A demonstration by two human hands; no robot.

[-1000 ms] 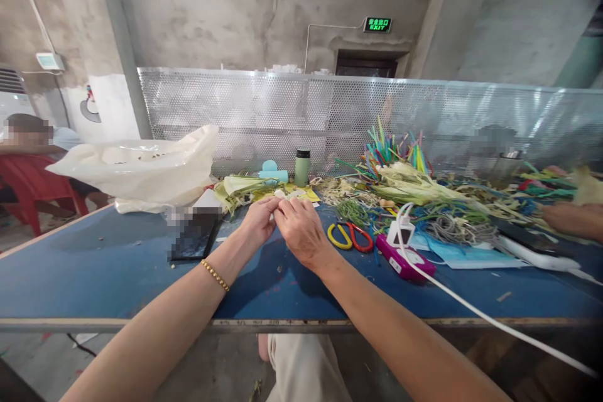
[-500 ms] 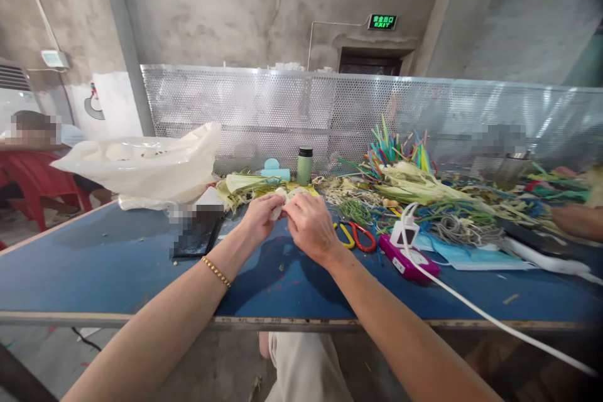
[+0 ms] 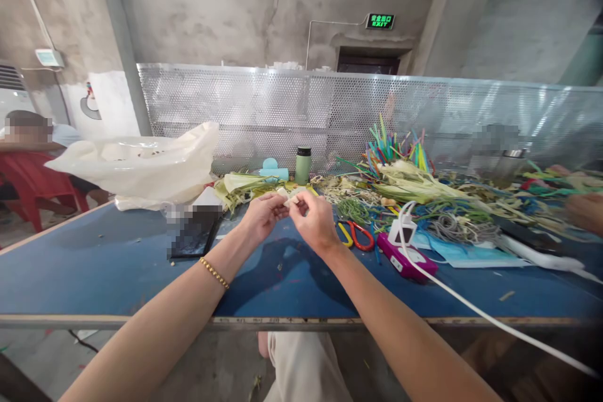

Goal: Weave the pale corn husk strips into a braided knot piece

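Between my two hands, over the middle of the blue table [image 3: 155, 289], is a small pale piece [image 3: 291, 200] that looks like corn husk. Thumb and fingers of my left hand [image 3: 262, 217] pinch one side of it. My right hand [image 3: 315, 220] pinches the other side, fingertips close to the left ones. Fingers cover much of the piece, so its full shape is hidden. Just beyond my hands lies a bundle of pale green husks [image 3: 240, 183]. Scissors with red and yellow handles [image 3: 362, 236] rest to the right of my right hand.
A large plastic bag [image 3: 136, 166] and a dark tablet-like device [image 3: 195, 235] lie left. A green bottle [image 3: 303, 166] stands behind. To the right are husks [image 3: 419, 185], cords [image 3: 452, 226], a purple power strip [image 3: 405, 257] with a white cable, and a blue mask [image 3: 471, 254]. Another person's hand [image 3: 584, 210] shows far right.
My right hand has turned and its fingers have shifted into a pinch on the pale piece. The left hand stays nearly in place. The view has moved slightly.
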